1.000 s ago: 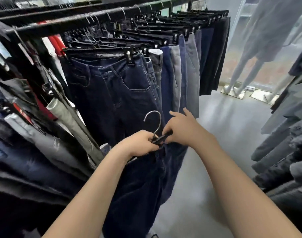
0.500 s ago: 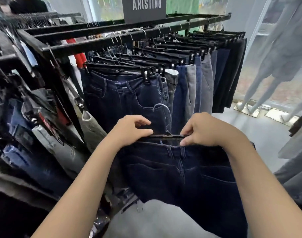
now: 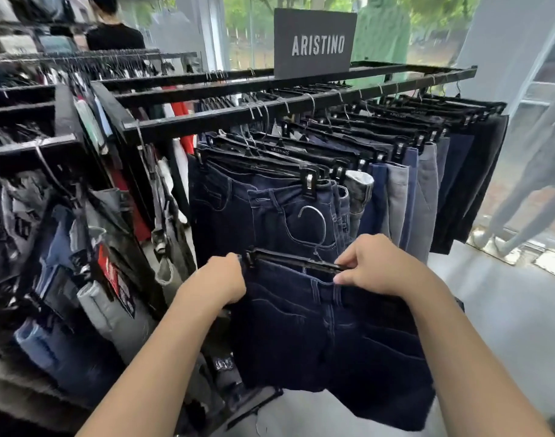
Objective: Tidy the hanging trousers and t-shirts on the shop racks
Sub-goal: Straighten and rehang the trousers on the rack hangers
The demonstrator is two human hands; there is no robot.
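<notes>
Jeans of dark blue hang from a black hanger. They are near the person, in the middle, in front of the rack. The left hand is at the left end of the hanger, and its grip is curled tight round that end. The right hand is at the right part of the bar. Its grip pinches the bar between thumb and fingers, right at the top edge of the jeans. The hanger tilts a little, with its left end higher. Its metal hook sticks up, well below the black rail.

Behind the hook hangs a row of trousers on the rail. The dark blue ones are on the left. Grey ones and black ones are further right. A dark sign with the word ARISTINO stands on top of the rack. On the left, another rack is full of jeans. Far off on the left stands a person in a black top. On the right are pale dummy legs by the window and a grey floor.
</notes>
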